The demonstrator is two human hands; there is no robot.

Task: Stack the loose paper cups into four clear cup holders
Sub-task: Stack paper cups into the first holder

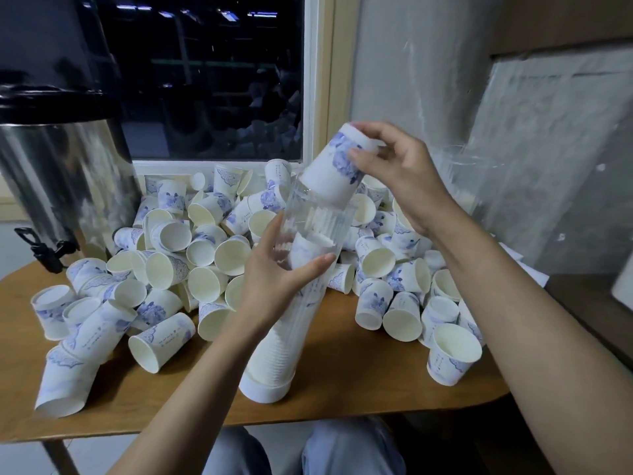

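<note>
- The left hand (pixel 284 279) wraps the middle of a tall clear ribbed plastic cup holder (pixel 317 217), thumb on the near side and fingers curled round the far side.
- The holder stands on a light brown wooden table (pixel 359 382) and leans with its open top up and to the right.
- The right hand (pixel 400 176) pinches a white paper cup with a blue flower print (pixel 330 169) by its base, between the thumb and curled fingertips. The cup is upside down, with its rim at the holder's mouth.
- A stack of nested white cups (pixel 274 354) fills the holder's lower part.
- A heap of loose paper cups (pixel 191 241) of the same kind surrounds the holder on the left, right and far sides, most lying on their sides. Some are close against the holder's base.
- A stainless steel drinks urn (pixel 61 173) with a black lid and black tap stands at the table's far left, with cups piled against it.
- A dark window (pixel 205 80) in a white frame sits behind the heap.
- To the right a plastic-wrapped grey panel (pixel 548 149) leans on the wall.
- A faint clear shape (pixel 459 166) beyond the right wrist is too blurred to identify.
- The holder's wall blurs what lies just under the held cup.
- The left forearm hides part of the stack, and the urn's top is cut off.
- Grey-trousered knees (pixel 342 450) show below the table edge.
</note>
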